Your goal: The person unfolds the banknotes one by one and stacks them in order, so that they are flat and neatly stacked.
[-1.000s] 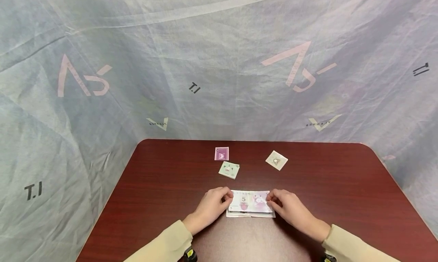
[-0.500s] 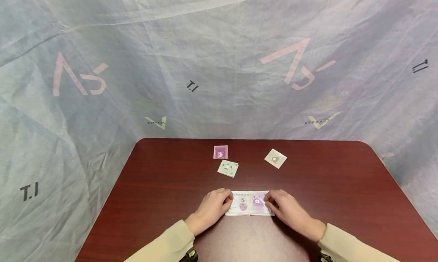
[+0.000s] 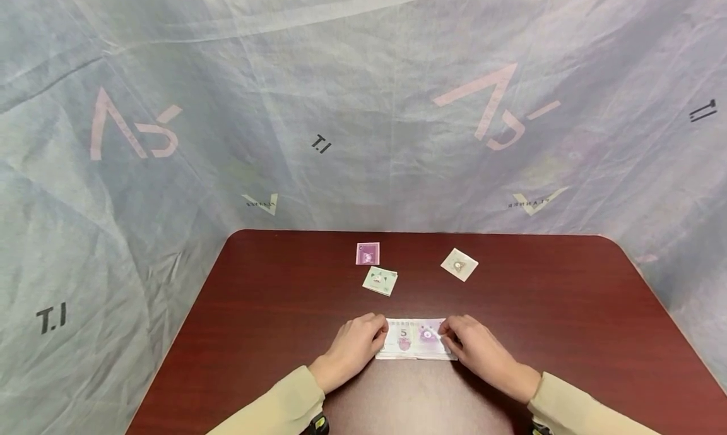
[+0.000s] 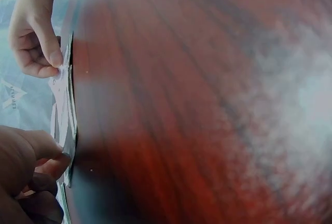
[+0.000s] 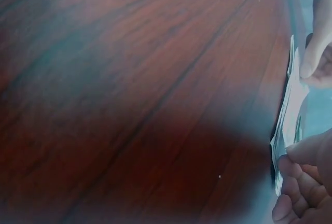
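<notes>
A play banknote [image 3: 413,337] printed with a 5 and a purple figure lies atop a small stack of paper notes near the table's front. At its left end, my left hand [image 3: 353,348] pinches it between thumb and fingers. The right hand [image 3: 483,353] likewise pinches the opposite end. From the side, the left wrist view shows the stack [image 4: 65,105] as thin, slightly fanned layers close to the tabletop, with both thumbs on the upper paper. In the right wrist view, the stack's edges [image 5: 290,105] look uneven. My fingers cover both note ends.
Behind the hands on the dark red table [image 3: 272,309] lie a purple square paper [image 3: 368,254], a pale green folded one [image 3: 380,281] and a cream one [image 3: 459,264]. Grey printed fabric [image 3: 363,94] hangs around the table's back and sides.
Both hands have lowered the banknote onto the stack; the papers beneath, which showed along its near edge, are now mostly covered. The right hand shifted slightly left along it.
</notes>
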A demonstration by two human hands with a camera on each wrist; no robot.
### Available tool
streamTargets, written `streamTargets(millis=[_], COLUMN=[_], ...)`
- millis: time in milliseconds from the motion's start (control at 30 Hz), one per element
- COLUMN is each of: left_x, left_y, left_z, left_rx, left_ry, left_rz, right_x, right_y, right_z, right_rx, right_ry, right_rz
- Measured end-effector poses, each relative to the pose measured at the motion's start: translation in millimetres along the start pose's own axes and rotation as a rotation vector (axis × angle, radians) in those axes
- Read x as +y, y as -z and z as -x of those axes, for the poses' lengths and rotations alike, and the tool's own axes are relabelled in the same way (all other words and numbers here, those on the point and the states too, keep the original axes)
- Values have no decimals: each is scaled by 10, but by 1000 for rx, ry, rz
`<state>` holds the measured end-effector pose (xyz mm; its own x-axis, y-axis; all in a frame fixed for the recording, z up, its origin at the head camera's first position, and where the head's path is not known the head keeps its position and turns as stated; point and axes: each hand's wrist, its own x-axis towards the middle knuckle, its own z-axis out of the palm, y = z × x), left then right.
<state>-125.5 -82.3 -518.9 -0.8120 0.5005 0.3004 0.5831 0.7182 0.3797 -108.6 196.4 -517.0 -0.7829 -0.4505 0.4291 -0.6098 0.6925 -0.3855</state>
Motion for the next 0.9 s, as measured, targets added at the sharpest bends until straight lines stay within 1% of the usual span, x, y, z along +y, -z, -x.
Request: streamTargets(millis=[133,233,467,633,733,900], left_x=[-7,-11,-21,-15,1,3], left_y=[-21,-36,-34,-19,-18,-3], left_z=[17,15,3,1,-10,-28], left_rx=[-10,-13,-8,-25,-43,-55], left_ry=[-7,-9,-25,-33,-30,-28], left_rz=[-46,-64,-43,-39,-54,-85], right_x=[-3,-7,-1,-4,-7,-3], right_y=[-30,-27,3,3,-11,-27], right_z=[3,-3,4,27,40,38], right_rx=[-4,2,23,25,20,17], right_ry=[39,53,65,77,86,89], right_rz=[10,18,22,29,42,39])
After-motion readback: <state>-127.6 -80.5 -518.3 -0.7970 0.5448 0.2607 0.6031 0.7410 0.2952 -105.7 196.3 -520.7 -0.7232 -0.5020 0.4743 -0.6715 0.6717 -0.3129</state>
